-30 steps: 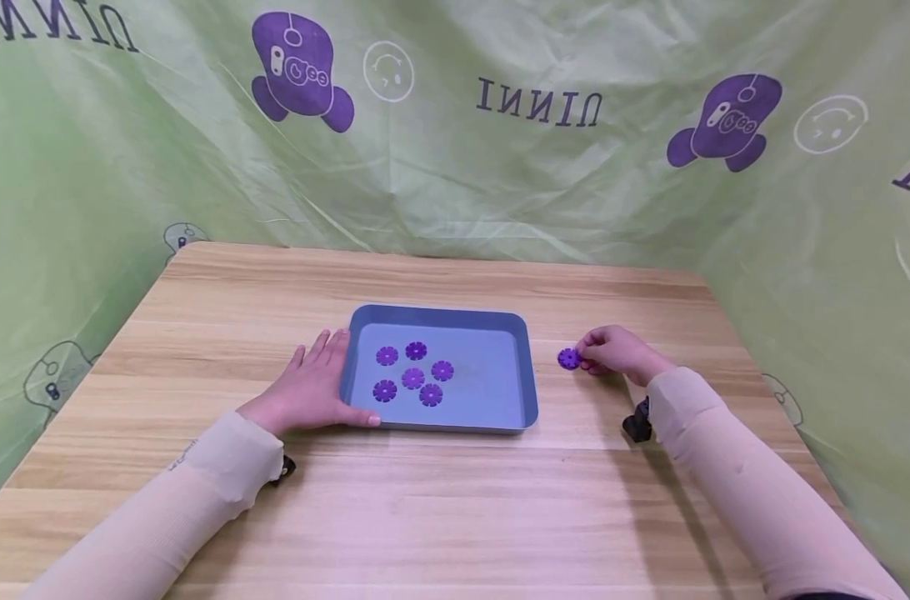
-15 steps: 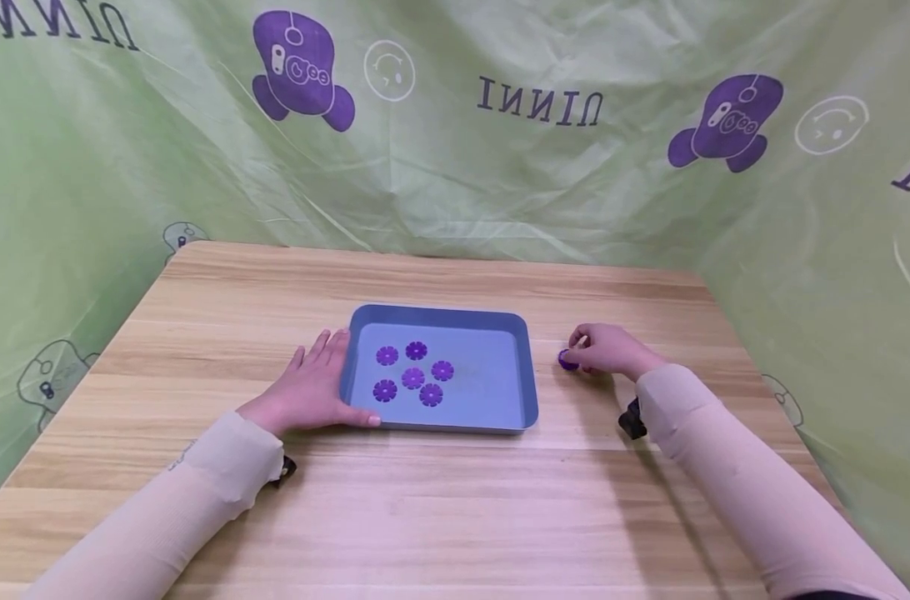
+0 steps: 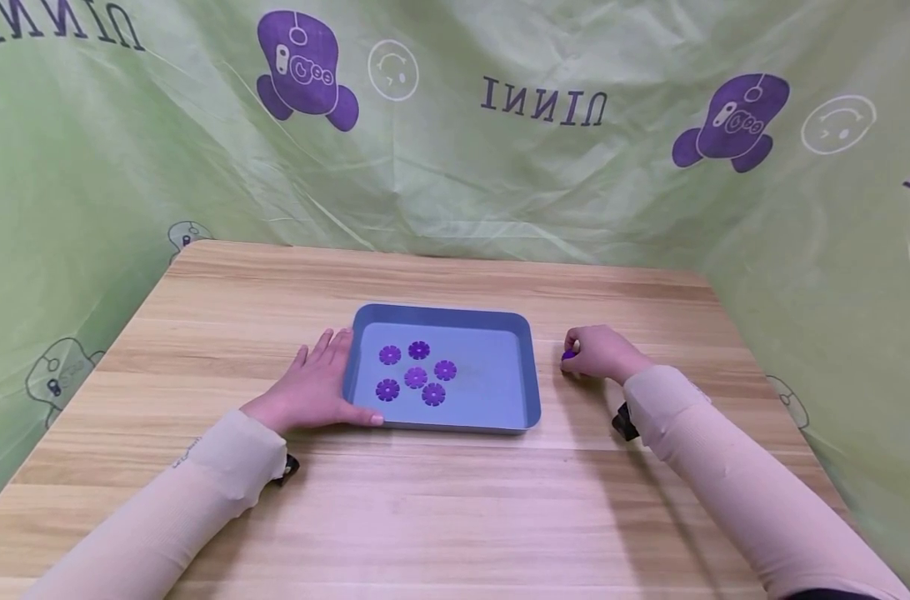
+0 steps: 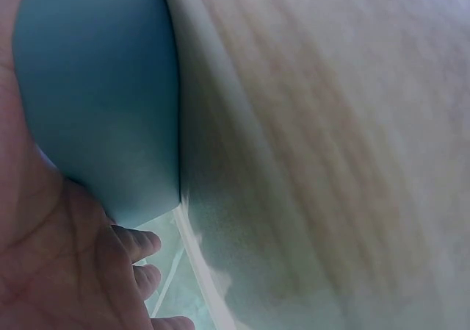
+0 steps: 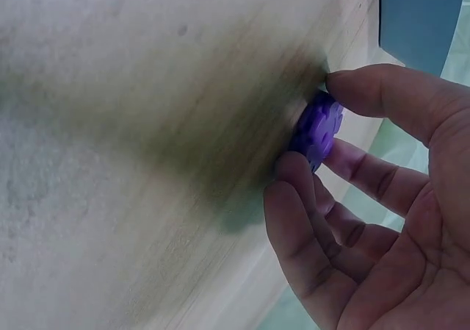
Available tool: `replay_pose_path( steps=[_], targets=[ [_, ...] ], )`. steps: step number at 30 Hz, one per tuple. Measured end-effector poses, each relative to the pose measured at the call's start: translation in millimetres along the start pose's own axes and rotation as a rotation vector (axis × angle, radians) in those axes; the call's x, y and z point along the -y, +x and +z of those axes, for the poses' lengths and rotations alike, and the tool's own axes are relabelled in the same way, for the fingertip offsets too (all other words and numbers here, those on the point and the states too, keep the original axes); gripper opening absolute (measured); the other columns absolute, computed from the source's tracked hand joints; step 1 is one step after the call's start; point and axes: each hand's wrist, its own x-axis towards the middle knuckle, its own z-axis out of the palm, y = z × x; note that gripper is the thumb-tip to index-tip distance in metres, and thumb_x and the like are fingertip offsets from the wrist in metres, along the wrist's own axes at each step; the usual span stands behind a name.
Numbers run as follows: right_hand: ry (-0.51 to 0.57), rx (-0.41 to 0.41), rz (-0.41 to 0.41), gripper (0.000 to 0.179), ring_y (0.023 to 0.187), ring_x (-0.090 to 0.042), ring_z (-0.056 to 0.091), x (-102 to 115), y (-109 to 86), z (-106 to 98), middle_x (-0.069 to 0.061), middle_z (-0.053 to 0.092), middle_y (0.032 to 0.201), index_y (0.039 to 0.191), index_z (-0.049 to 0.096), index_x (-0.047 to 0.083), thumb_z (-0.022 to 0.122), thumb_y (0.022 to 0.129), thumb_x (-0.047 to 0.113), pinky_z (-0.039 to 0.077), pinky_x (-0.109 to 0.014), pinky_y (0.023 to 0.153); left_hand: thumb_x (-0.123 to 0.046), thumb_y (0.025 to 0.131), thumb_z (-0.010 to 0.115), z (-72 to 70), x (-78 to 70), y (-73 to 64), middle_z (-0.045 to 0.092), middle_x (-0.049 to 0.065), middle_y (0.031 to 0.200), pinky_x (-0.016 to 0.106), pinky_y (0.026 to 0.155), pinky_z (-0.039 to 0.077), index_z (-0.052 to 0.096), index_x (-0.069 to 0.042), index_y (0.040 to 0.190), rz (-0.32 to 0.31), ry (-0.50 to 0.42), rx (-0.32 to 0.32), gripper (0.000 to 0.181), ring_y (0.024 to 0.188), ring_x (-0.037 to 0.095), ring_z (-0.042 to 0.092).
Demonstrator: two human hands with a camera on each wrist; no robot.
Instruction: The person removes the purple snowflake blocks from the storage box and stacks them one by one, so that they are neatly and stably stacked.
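Observation:
My left hand (image 3: 312, 383) spreads at the left end of a shallow blue-grey tray (image 3: 492, 425), fingers straight along its left side and thumb on the near rim. In the left wrist view the palm lies beside the tray's outer wall (image 4: 103, 102). Inside the tray, several purple notched building discs (image 3: 416, 378) lie flat, toward the left half. Right of the tray, my right hand (image 3: 605, 352) pinches purple notched building discs (image 5: 319, 130) by their edges, thumb on one side and fingertips on the other. They look layered like a small stack, low over the table.
The wood-grain table (image 3: 455, 508) runs out to a green printed cloth (image 3: 440, 183) at the back and sides. One tray corner (image 5: 422, 21) shows near the right thumb in the right wrist view. Black wrist cameras (image 3: 626, 422) sit under the sleeves.
My right hand has shifted slightly left and closed over the purple discs, which are now mostly covered in the head view. The left hand and the tray have stayed in place.

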Motion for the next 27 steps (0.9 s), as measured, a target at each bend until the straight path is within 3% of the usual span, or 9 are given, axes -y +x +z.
replay_pose_path(
  steps=[10, 14, 19, 27],
  targets=[
    [-0.01, 0.004, 0.008, 0.02, 0.07, -0.02, 0.057, 1, -0.3, -2, -0.006, 0.061, 0.079, 0.1, 0.063, 0.004, 0.072, 0.089, 0.019, 0.046, -0.032, 0.065, -0.078, 0.069, 0.078, 0.0, 0.6, 0.5, 0.008, 0.031, 0.167, 0.067, 0.12, 0.003, 0.002, 0.011, 0.16, 0.0, 0.004, 0.002, 0.148, 0.155, 0.047, 0.0],
    [-0.018, 0.003, -0.02, 0.032, 0.074, -0.022, 0.058, 0, -2.1, -2, -0.006, 0.062, 0.078, 0.106, 0.062, 0.001, 0.069, 0.092, 0.028, 0.049, -0.038, 0.072, -0.079, 0.069, 0.078, 0.7, 1.1, 1.2, 0.007, 0.031, 0.168, 0.067, 0.12, 0.002, 0.002, 0.011, 0.16, 0.003, 0.005, 0.004, 0.149, 0.155, 0.047, 0.0],
    [-0.025, -0.036, -0.012, 0.051, 0.087, -0.031, 0.062, 0, -3.3, -9, -0.017, 0.067, 0.094, 0.118, 0.06, -0.006, 0.06, 0.099, 0.041, 0.052, -0.049, 0.085, -0.079, 0.068, 0.078, 1.3, 0.9, 1.7, 0.009, 0.031, 0.167, 0.067, 0.12, 0.003, 0.003, 0.011, 0.16, 0.006, 0.004, 0.0, 0.149, 0.155, 0.047, 0.001],
    [0.062, -0.104, -0.022, 0.047, 0.082, -0.027, 0.061, 16, -0.1, -25, -0.011, 0.065, 0.084, 0.116, 0.061, -0.004, 0.053, 0.105, 0.041, 0.049, -0.045, 0.078, -0.08, 0.068, 0.078, 1.4, 2.1, 2.0, 0.006, 0.03, 0.168, 0.066, 0.121, 0.001, 0.0, 0.01, 0.16, -0.006, 0.007, 0.01, 0.15, 0.155, 0.047, -0.002]
  ],
)
